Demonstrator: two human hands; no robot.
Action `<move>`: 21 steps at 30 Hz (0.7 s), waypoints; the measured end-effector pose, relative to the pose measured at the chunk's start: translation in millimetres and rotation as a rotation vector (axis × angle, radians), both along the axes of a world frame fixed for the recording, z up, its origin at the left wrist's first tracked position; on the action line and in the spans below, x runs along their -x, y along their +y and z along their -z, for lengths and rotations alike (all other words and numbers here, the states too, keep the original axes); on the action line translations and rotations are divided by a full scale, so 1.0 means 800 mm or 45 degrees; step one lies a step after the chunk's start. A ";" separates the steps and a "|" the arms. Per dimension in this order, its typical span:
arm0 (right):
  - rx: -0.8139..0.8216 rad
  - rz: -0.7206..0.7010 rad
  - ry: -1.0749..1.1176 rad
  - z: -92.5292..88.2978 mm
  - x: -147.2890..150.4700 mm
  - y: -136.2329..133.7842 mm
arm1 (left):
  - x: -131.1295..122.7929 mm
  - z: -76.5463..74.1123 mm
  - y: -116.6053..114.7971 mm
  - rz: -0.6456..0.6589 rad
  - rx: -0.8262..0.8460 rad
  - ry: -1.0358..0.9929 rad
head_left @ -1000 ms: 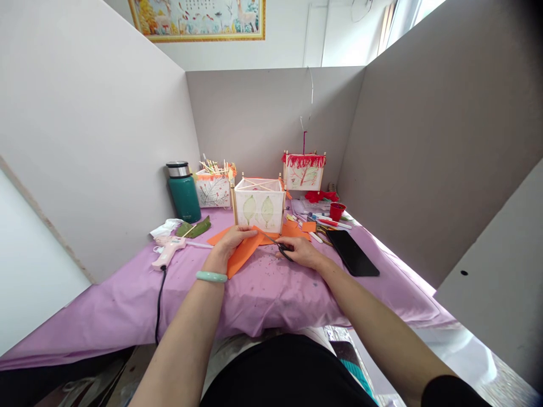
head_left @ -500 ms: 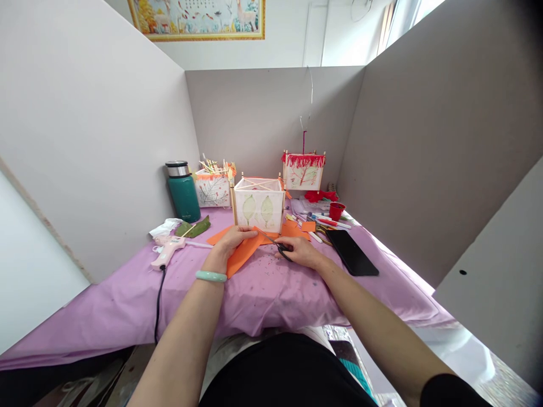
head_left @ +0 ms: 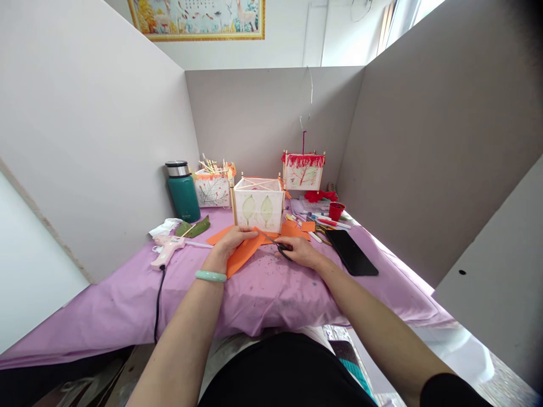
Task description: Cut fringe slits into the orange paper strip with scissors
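My left hand (head_left: 231,242), with a pale green bangle (head_left: 211,276) at the wrist, pinches a sheet of orange paper (head_left: 242,257) near its upper edge. Dark-handled scissors (head_left: 285,250) are gripped in my right hand (head_left: 300,251). Their blades point left and meet the paper close to my left fingertips; how far they are apart is too small to tell. More orange paper (head_left: 292,230) lies flat behind my hands. Just beyond stands a white box-shaped lantern (head_left: 258,209) with wooden sticks at its corners and two green leaf prints on the front.
At left are a pink glue gun (head_left: 168,252) with a black cord, green leaves (head_left: 195,227) and a teal bottle (head_left: 183,195). A black phone (head_left: 351,251), pens, and a red cup (head_left: 336,211) lie right. Behind, a red-fringed lantern (head_left: 303,172) hangs beside a stick-filled box (head_left: 212,189).
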State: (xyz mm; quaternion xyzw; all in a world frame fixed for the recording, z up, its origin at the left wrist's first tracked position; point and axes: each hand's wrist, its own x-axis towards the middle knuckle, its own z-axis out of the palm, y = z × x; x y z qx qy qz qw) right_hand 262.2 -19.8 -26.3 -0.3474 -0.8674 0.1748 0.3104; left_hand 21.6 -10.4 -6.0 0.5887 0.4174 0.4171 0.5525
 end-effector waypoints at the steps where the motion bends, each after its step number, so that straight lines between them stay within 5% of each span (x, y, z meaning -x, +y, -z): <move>1: -0.002 0.006 -0.003 0.000 0.000 0.000 | 0.000 0.000 -0.001 -0.001 0.002 -0.003; 21: 0.055 0.006 -0.015 -0.009 -0.002 -0.008 | 0.002 -0.010 -0.004 -0.151 0.013 -0.022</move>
